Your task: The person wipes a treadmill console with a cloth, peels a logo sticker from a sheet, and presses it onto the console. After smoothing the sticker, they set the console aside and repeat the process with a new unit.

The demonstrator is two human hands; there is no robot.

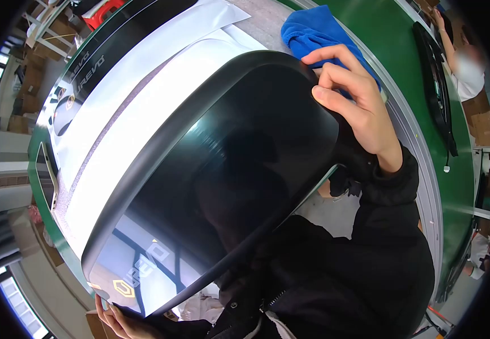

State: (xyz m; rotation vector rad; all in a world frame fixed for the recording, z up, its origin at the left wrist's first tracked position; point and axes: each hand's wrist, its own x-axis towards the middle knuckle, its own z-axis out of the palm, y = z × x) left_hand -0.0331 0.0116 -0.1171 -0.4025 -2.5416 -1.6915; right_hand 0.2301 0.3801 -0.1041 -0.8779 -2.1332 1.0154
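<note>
While one worktop (265,31) carries everything close at hand, its grey speckled covering edged by green on the far side, one green surface (363,17) with a metal rail runs along its right. One large black panel (239,147) is the main thing, tilted above the near edge of the worktop; whether its underside touches anything cannot be told. It is long, with rounded corners, a raised dark rim and a glossy, mirror-like face streaked with reflections; towards its left end sit pale grey lettering reading UREVO and one gold hexagonal emblem. Two white sheets (118,158) lie beyond it, and along the far edge is at least one more dark panel with UREVO lettering (90,73), the exact count unclear. One long black part (434,79) lies on the green surface, its cable ending in a white plug, near one other person in white (471,85). One crumpled blue cloth (313,31) sits at the worktop's right end. Two hands show: the right grip (361,99) is curled around the panel's right corner, thumb and fingers slightly apart; the left grip (122,325) is at the left end, partly cut off, its closure unclear. One slim pale-framed device (45,178) lies by the far edge, leftward.
</note>
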